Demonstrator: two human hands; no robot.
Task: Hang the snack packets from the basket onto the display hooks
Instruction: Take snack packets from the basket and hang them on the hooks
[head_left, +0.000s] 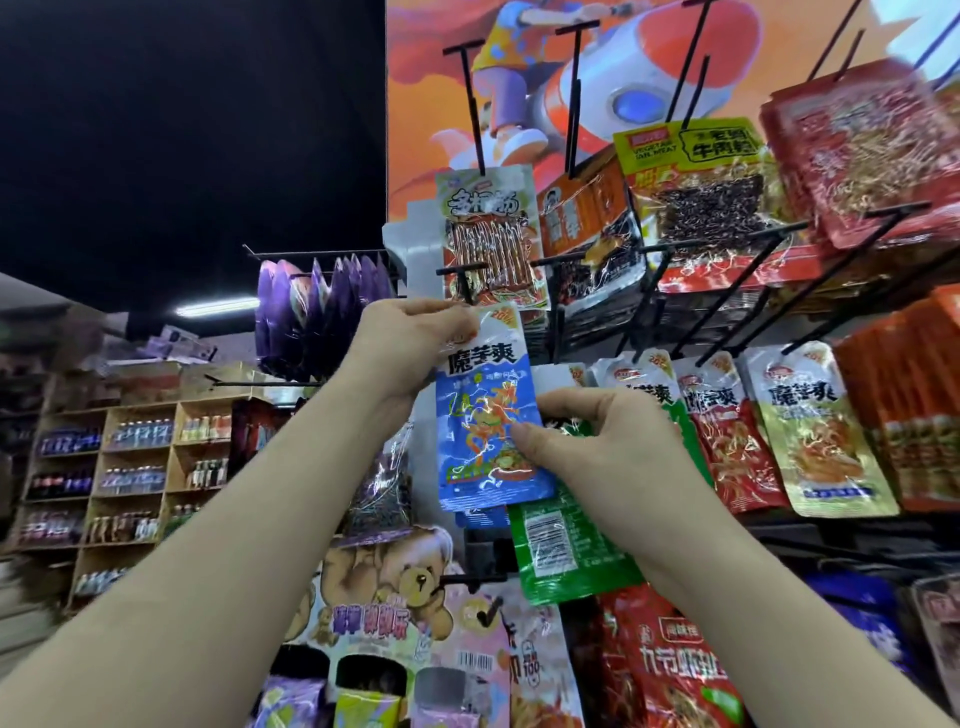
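Below hook (460, 268), my left hand (410, 345) pinches blue packet (488, 441) top, right hand (608, 457) grips its side; grip likely hides hole, may miss, drop.

The body parts in view comprise two bare forearms, the left forearm (234, 519) and the right forearm (779, 623), each smooth-surfaced and tapering evenly to a narrow wrist. The left hand (410, 348) and the right hand (613, 452) are bare, with slender fingers and rounded knuckles. The right thumb (522, 435) ends in a short, rounded tip; motion blur softens finer detail.
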